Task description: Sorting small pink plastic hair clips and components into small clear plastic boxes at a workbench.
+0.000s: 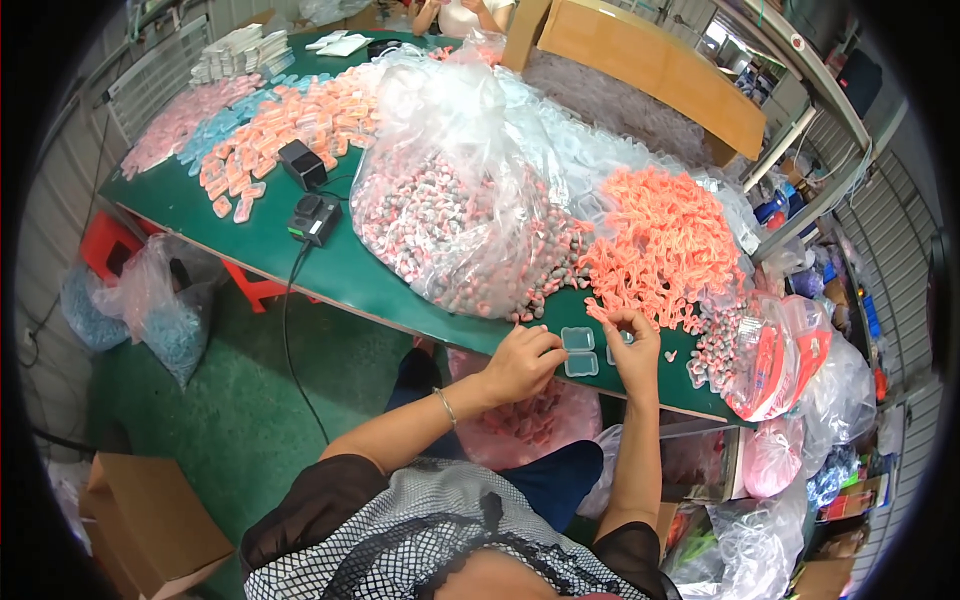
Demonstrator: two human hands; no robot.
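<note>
My left hand [525, 362] is closed, its fingers pinched together beside a small open clear plastic case [580, 364] near the table's front edge. What is between those fingers, if anything, is too small to make out. Just right of the case, my right hand [637, 355] pinches the end of an orange cord [597, 310] at the near side of a heap of orange cords [660, 240]. Partly hidden under that hand is another clear case [622, 340]. Small grey-and-pink plugs [430, 220] fill a large clear bag left of the heap and spill out toward it.
Filled orange cases [290, 125], blue and pink ones cover the green table's [190, 215] far left. A black device [315, 218] with a cable stands nearer. More plugs [715, 345] and a red-and-clear bag [785, 360] lie at the right. Another person [465, 15] sits across the table.
</note>
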